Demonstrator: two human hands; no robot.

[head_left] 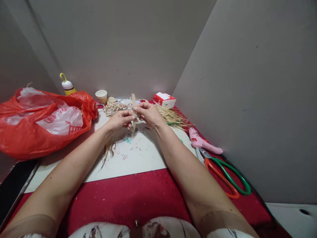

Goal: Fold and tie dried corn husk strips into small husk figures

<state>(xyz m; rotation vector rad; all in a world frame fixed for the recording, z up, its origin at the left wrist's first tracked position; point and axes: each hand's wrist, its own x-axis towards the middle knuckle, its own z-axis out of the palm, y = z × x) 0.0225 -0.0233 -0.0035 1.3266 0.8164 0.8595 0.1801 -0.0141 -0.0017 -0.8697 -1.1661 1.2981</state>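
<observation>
My left hand [121,119] and my right hand [149,114] meet above a white work board [138,158], both pinching a thin tan strip [133,99] that stands upright between the fingertips. The strip sticks up above the fingers and tapers to a point just below them. Fingers of both hands are curled closed around it. More dried fibre [109,152] hangs down from under my left wrist onto the board.
A red plastic bag [42,122] fills the left side, with a yellow-capped bottle [66,85] and paper cup [101,96] behind. Coiled cord [112,105], a straw bundle [173,117], a red-white box [163,99], a pink glue gun [201,142] and scissors [228,175] lie right.
</observation>
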